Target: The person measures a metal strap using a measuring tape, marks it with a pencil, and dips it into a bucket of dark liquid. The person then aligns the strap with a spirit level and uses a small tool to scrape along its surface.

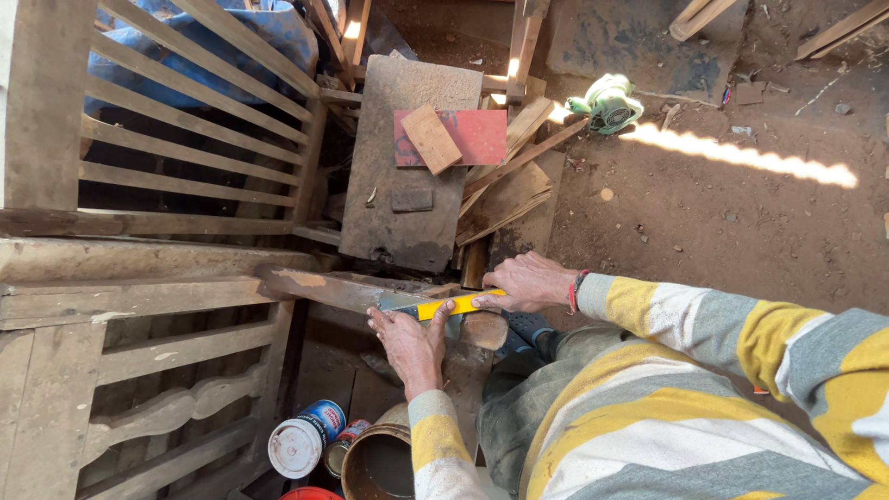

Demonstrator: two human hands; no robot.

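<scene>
While the yellow square [451, 305] sits flat across the end of the wood plank [324, 289], this looks like the measuring stage, nothing cut yet as far as I can see.

Left hand [412, 344] lies open, palm down, fingers pressing the square's metal blade onto the plank. Right hand [526, 282] has a loose grip, fingertips pinning the yellow end. No pencil or saw in either hand. Paint cans [306, 443] stand on the floor near the left sleeve.
</scene>
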